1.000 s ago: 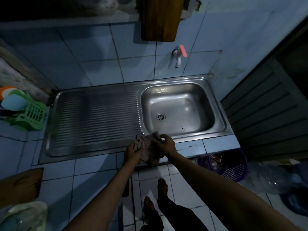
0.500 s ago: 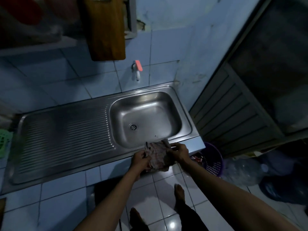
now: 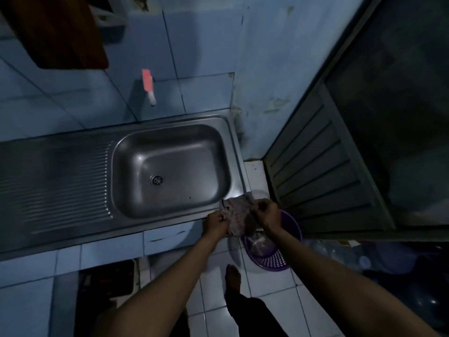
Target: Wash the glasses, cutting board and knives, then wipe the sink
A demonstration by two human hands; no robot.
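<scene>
Both hands hold 1 crumpled, pale patterned cloth (image 3: pixel 237 215) just off the front right corner of the stainless steel sink (image 3: pixel 170 169). Left hand (image 3: pixel 215 223) grips the cloth's left edge, fingers curled round it; right hand (image 3: pixel 266 212) pinches its upper right part. The cloth hangs between the hands, above the rim of a purple perforated plastic basket (image 3: pixel 274 259) standing on the white tiled floor (image 3: pixel 264 280). Sink basin with round drain (image 3: pixel 157 180) sits right of the ribbed drainboard (image 3: pixel 56 181), set in the blue tiled tabletop (image 3: pixel 107 249). A white tap with red handle (image 3: pixel 148 86) projects from the blue tiled wall above. A brown wooden cutting board (image 3: pixel 60 32) hangs upper left. 1 bare foot (image 3: pixel 233 276) shows on the floor.
</scene>
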